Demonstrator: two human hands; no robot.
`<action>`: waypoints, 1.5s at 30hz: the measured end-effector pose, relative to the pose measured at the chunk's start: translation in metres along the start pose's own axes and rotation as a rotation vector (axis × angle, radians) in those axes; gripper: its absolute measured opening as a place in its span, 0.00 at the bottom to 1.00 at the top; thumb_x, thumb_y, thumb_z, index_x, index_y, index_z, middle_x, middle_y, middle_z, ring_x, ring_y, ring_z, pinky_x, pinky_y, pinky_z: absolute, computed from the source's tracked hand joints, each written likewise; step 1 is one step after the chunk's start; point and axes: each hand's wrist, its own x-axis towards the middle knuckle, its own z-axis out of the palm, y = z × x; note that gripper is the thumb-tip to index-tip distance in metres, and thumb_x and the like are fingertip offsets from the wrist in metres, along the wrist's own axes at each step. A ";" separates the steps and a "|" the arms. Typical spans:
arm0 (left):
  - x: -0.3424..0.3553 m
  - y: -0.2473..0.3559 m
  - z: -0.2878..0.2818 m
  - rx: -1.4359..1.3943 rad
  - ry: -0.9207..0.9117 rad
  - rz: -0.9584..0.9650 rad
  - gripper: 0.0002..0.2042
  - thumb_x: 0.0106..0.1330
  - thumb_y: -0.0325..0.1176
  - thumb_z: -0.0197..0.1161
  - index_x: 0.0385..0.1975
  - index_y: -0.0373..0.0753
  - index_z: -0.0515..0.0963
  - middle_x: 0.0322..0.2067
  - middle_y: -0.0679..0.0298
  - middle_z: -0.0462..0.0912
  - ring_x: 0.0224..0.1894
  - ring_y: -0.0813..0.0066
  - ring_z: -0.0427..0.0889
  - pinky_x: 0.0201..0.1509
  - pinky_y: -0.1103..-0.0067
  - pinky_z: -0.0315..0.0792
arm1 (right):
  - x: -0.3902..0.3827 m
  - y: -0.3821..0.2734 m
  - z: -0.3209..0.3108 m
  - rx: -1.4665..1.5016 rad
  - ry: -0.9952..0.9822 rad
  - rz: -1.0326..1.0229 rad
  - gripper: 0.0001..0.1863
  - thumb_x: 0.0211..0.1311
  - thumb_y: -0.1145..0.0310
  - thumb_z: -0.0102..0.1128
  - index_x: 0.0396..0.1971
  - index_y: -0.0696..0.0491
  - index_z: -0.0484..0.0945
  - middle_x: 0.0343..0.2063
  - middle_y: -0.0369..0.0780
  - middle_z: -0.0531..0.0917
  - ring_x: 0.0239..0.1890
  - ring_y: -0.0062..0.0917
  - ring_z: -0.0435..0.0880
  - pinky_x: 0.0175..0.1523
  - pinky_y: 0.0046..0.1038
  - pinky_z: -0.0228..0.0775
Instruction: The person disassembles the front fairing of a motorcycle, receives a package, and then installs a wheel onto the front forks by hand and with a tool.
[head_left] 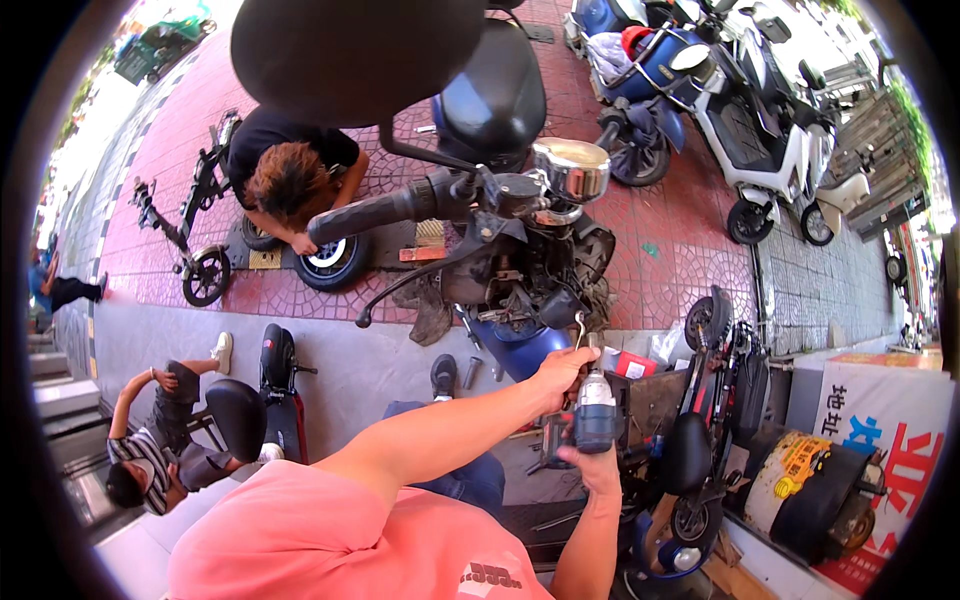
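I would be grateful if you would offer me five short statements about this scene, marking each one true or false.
1. The right hand holds a cordless power tool. True.
2. The left hand is on the handlebar grip. False: the left hand is at the front end of the cordless power tool.
3. A person in a dark top leans over a small wheel. True.
4. The camera wearer's shirt is dark blue. False: the shirt is coral pink.
5. A white scooter stands in the upper right of the view. True.
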 end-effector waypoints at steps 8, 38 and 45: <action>-0.081 -0.107 0.054 0.567 -0.287 -0.345 0.11 0.71 0.39 0.70 0.40 0.42 0.77 0.20 0.71 0.73 0.14 0.81 0.64 0.15 0.75 0.56 | -0.173 0.054 0.010 0.487 0.241 -0.123 0.52 0.60 0.36 0.71 0.69 0.62 0.66 0.59 0.49 0.81 0.60 0.39 0.83 0.64 0.40 0.74; 0.045 -0.238 -0.384 2.004 0.075 0.025 0.17 0.69 0.34 0.50 0.43 0.36 0.87 0.47 0.48 0.88 0.51 0.46 0.86 0.59 0.60 0.76 | -0.283 0.588 -0.144 0.864 1.394 -0.024 0.10 0.59 0.69 0.68 0.39 0.56 0.83 0.34 0.43 0.86 0.34 0.36 0.87 0.34 0.47 0.84; 0.305 -0.358 -0.558 1.996 0.138 0.156 0.19 0.69 0.39 0.51 0.47 0.36 0.87 0.50 0.40 0.86 0.55 0.42 0.85 0.64 0.56 0.76 | -0.194 0.703 -0.254 0.828 1.488 -0.122 0.09 0.59 0.64 0.69 0.37 0.48 0.82 0.32 0.41 0.86 0.32 0.35 0.86 0.38 0.46 0.84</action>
